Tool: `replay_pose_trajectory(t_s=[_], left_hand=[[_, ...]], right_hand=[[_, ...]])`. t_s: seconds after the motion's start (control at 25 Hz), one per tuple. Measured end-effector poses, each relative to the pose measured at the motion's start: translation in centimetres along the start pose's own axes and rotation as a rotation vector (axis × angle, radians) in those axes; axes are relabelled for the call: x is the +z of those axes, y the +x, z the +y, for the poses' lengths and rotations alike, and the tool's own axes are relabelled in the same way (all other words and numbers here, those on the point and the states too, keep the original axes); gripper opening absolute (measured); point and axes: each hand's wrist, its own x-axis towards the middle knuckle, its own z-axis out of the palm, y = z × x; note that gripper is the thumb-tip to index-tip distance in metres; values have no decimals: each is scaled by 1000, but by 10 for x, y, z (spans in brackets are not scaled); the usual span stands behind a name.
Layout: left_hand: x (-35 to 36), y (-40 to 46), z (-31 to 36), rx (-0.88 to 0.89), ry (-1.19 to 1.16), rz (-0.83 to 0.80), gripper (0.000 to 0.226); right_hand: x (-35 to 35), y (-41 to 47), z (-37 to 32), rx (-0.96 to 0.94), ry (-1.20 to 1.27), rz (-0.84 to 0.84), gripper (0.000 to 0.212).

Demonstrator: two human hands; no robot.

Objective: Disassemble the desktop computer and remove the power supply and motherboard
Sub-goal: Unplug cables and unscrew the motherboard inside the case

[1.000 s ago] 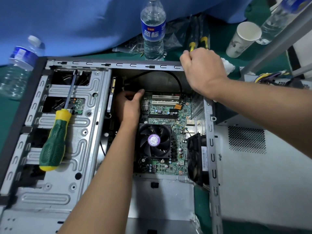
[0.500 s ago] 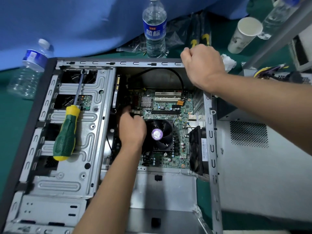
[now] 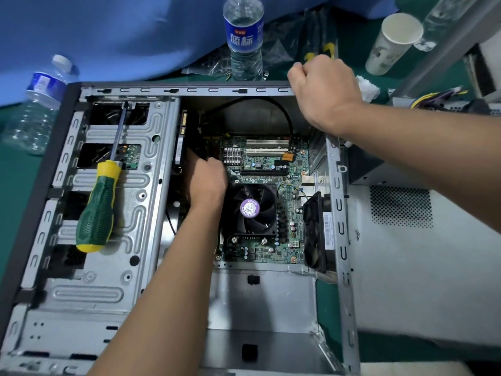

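Your case lies on its side on the table, side panel off, bare grey metal frame open toward you. The motherboard is a green board seated flat in the case floor at the far right, with white slots at its far edge and a black CPU fan with a purple hub label on it. A second black fan stands upright against the rear wall, just beside the board's right edge.
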Motion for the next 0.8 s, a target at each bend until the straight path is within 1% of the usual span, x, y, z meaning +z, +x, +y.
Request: replay_pose_trajectory(t_s=[0.08,0.16,0.24,0.36,0.4,0.44,0.48,0.56,0.6,0.64,0.72,0.8], left_hand=[[-2,-17,-8,135,17,56,54],[-7,-37,-20,244,121,84,58],[-14,-53,-35,311,360,87,55],[-25,-70,-51,393,845,-16,45],[-26,-74,-57,431,974,-43,41],[-27,-76,-62,440,1048,-58,37],[-29,-77,-67,436,1098,-69,39],[-29,-76,-72,441,1146,-90,47],[-29,-75,-72,417,1170,-135,45],[-31,-75,-72,386,1175,-201,37],[-41,-73,-70,276,943,-268,16],[-45,-74,-74,275,801,-198,22]], right_hand=[[0,0,0,-3,0,3,45],[0,0,0,-1,7,-1,45],[-1,0,0,2,12,-9,45],[-2,-1,0,6,20,-16,46],[-2,-1,-1,9,20,-15,46],[-2,-1,-1,12,20,-11,46],[-2,-1,-2,11,21,-8,45],[-2,-1,-2,8,23,-3,44],[-2,-1,-2,9,23,-1,44],[-3,-1,-2,11,24,-2,45],[-3,-2,-2,13,25,-7,46],[-3,-1,-2,9,27,-13,46]])
